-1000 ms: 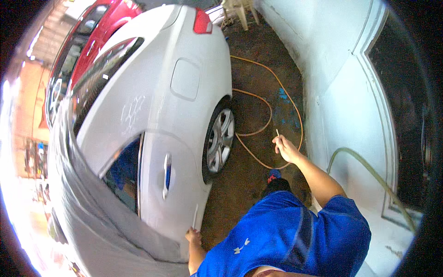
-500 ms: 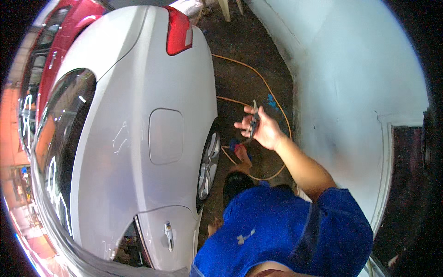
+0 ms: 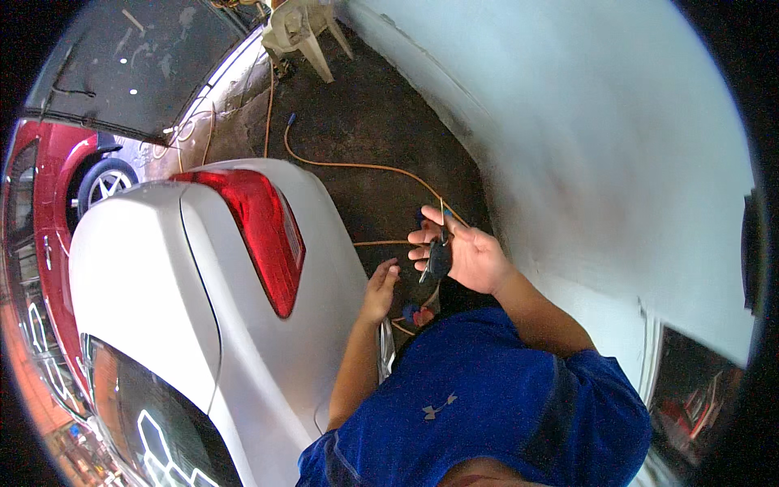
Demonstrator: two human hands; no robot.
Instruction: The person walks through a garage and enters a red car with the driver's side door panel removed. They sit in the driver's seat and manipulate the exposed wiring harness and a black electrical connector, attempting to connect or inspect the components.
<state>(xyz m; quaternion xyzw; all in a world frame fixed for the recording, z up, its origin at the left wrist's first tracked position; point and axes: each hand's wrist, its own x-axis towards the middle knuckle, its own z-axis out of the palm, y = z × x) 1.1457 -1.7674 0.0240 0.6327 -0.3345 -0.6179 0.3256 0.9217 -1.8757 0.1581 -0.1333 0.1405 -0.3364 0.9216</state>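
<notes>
My right hand [image 3: 479, 258] is turned palm up in front of my chest. A car key [image 3: 440, 259] with a black head lies across its fingers, held there. One thin metal blade points up past the fingertips, and a second metal piece hangs below the head. To its left is my left hand [image 3: 380, 292], fingers loosely stretched and apart, with nothing visible in it. That hand is beside the rear corner of a white car [image 3: 280, 357], near its red tail light [image 3: 264, 235]. Whether it touches the car body I cannot tell.
An orange hose [image 3: 357, 166] with a blue end runs over the dark floor [image 3: 357, 97]. A pale plastic chair [image 3: 304, 36] stands at the far end. The light blue wall [image 3: 568, 162] rises on my right. A red car [image 3: 61, 154] is beyond the white one.
I have moved along the white car toward its rear, so the tail light is nearer. My left hand has risen into clear view. The key stays in my right hand.
</notes>
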